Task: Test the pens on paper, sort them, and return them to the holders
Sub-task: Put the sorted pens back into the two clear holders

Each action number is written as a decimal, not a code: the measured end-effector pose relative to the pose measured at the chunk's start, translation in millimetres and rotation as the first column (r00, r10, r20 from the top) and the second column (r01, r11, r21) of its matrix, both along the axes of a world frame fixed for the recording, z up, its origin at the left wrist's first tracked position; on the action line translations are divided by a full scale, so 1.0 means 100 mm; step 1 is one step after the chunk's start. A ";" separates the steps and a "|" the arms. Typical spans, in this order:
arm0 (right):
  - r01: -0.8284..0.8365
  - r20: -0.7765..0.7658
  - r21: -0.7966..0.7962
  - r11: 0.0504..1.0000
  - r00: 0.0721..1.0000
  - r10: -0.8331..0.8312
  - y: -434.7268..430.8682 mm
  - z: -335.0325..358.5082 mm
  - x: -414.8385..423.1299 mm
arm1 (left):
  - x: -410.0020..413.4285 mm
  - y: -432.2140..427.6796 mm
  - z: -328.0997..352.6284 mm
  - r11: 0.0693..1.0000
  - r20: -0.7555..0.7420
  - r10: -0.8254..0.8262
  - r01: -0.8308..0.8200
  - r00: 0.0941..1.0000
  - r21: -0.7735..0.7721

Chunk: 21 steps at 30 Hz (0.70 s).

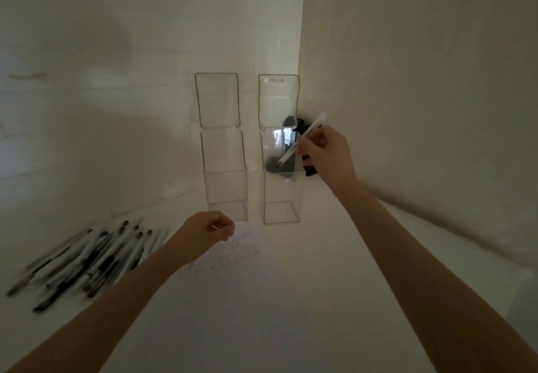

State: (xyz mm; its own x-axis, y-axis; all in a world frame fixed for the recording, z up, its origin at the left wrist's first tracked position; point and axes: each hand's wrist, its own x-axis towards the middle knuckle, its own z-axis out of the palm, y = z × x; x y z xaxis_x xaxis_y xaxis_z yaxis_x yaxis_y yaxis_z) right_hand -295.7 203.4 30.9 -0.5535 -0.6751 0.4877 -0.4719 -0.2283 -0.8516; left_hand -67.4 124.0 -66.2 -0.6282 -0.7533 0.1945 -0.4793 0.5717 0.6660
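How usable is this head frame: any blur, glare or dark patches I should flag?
Head view: dim overall, a broad soft shadow on the left wall; the loose pile of pens is smeared by blur; a bright reflection sits on the right clear acrylic holder; the slim white pen in the right hand is readable; wide-angle distortion bows the wall corner.

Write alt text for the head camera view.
A person's right hand pinches a white pen, slanted with its lower end at the right clear holder. The left hand is curled by a sheet of paper in front of the left clear holder. A pile of pens lies on the left.
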 end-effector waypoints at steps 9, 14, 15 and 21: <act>0.116 -0.066 0.203 0.972 0.992 -0.105 -0.58 -0.30 -0.11 | 0.39 -0.06 -0.50 0.894 0.288 0.445 -0.406 0.848 -0.189; 0.147 -0.169 -0.012 0.989 0.975 -0.147 -0.19 -0.51 0.18 | 0.43 -0.10 -0.55 0.901 0.260 0.433 -0.403 0.863 -0.163; 0.130 -0.201 -0.031 0.991 0.970 -0.134 -0.10 -0.57 0.28 | 0.43 -0.11 -0.53 0.906 0.262 0.423 -0.400 0.867 -0.141; -0.177 -0.125 0.423 0.889 0.960 0.251 0.06 -0.97 0.82 | 0.41 0.03 -0.34 0.942 0.010 0.323 -0.322 0.946 0.095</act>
